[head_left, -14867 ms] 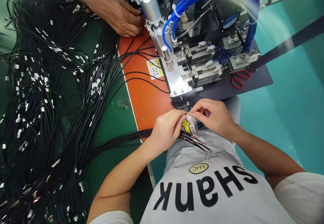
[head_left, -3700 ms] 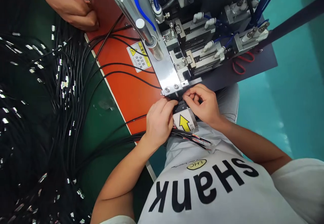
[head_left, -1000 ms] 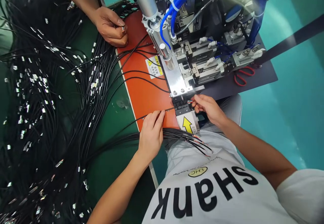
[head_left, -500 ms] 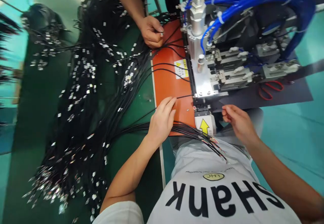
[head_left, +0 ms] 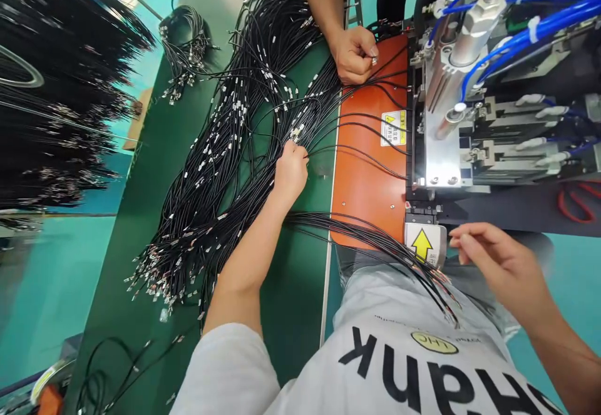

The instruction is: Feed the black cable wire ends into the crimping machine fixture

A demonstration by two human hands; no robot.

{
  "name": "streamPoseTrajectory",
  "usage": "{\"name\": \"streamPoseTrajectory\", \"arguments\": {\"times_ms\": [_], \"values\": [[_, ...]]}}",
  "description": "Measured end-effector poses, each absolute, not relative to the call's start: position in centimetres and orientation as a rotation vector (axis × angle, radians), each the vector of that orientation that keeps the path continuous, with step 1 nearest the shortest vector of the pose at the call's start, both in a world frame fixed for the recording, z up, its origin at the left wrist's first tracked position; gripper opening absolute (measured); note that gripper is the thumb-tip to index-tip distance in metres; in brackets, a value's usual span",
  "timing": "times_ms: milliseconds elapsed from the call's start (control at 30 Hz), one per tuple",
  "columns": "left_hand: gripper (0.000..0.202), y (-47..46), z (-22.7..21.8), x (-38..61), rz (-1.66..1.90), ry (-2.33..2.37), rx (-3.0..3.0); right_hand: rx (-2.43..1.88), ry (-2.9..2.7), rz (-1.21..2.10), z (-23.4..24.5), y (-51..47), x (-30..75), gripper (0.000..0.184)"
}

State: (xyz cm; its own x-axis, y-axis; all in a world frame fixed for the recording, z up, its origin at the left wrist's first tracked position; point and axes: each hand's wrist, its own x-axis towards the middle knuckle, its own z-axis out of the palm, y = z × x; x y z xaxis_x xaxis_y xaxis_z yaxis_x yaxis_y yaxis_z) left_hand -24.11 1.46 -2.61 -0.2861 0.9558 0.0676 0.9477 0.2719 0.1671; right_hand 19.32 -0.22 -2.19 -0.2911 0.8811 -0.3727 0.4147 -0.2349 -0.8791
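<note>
My left hand reaches out over the green belt and has its fingers closed on a black cable in the big pile of black cables. My right hand hovers beside the white block with the yellow arrow, fingers loosely curled and apart, holding nothing. A bundle of black cables with bared coloured ends lies across my lap. Several single cables run over the orange plate into the machine.
Another person's hand at the far end of the orange plate pinches a small metal piece among the cables. Blue air hoses arch over the machine. Red-handled scissors lie at the right edge. More cable bundles hang at the left.
My left hand left the orange plate and reached left into the cable pile. My right hand drew back from the machine and opened. The view swung to the left.
</note>
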Motion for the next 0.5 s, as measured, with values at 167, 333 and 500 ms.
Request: {"name": "streamPoseTrajectory", "arguments": {"times_ms": [167,333,500], "values": [[0.014,1.2,-2.3,-25.0,0.357,2.373,1.913,-1.543,-1.909,1.462,-1.8,-0.6,18.5,0.031],[0.032,-5.4,0.2,-26.4,-0.175,2.499,1.81,-1.414,-2.214,1.337,-1.7,-1.8,19.0,0.039],[0.047,-8.0,0.1,-27.4,-0.375,2.846,1.615,-1.296,-2.389,1.258,-2.3,-2.5,19.2,0.043]]}}
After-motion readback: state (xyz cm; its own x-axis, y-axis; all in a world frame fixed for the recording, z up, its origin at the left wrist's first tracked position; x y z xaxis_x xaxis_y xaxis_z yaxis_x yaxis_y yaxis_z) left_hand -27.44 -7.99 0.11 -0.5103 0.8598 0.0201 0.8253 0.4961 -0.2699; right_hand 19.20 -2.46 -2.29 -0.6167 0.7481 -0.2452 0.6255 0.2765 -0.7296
